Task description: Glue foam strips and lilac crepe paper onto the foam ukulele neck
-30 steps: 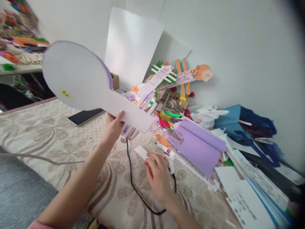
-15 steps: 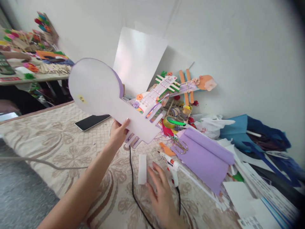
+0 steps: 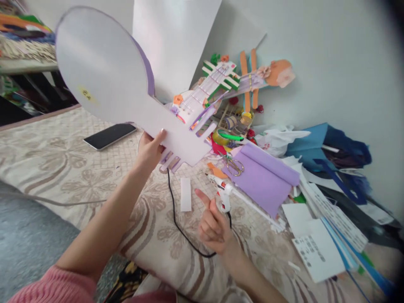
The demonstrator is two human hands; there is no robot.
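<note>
My left hand [image 3: 151, 148] grips the narrow neck of a white guitar-shaped cutout [image 3: 107, 69], thumb on its face. The cutout has a rounded body, purple edging, a small yellow mark and peg-like strips at its head. It is tilted above the table. Over the tablecloth, my right hand [image 3: 214, 225] holds nothing I can see; its index finger is stretched out and the other fingers are loosely curled. A small white strip [image 3: 186, 194] lies left of that fingertip. Just beyond the right hand is a white glue gun [image 3: 222, 193] with a black cord.
A phone [image 3: 110, 136] lies left of the cutout. Behind are decorated guitar models [image 3: 208, 90], green-and-yellow tape [image 3: 221, 136], scissors [image 3: 234, 166] and purple sheet material [image 3: 261, 179]. Paper packets [image 3: 315, 248] and a blue bag [image 3: 307, 141] are at right. A white board [image 3: 170, 46] leans on the wall.
The view has tipped downward and my left hand still holds the cutout, which appears larger. My right hand's spread fingers have curled, leaving the index finger out. The white strip still lies on the cloth.
</note>
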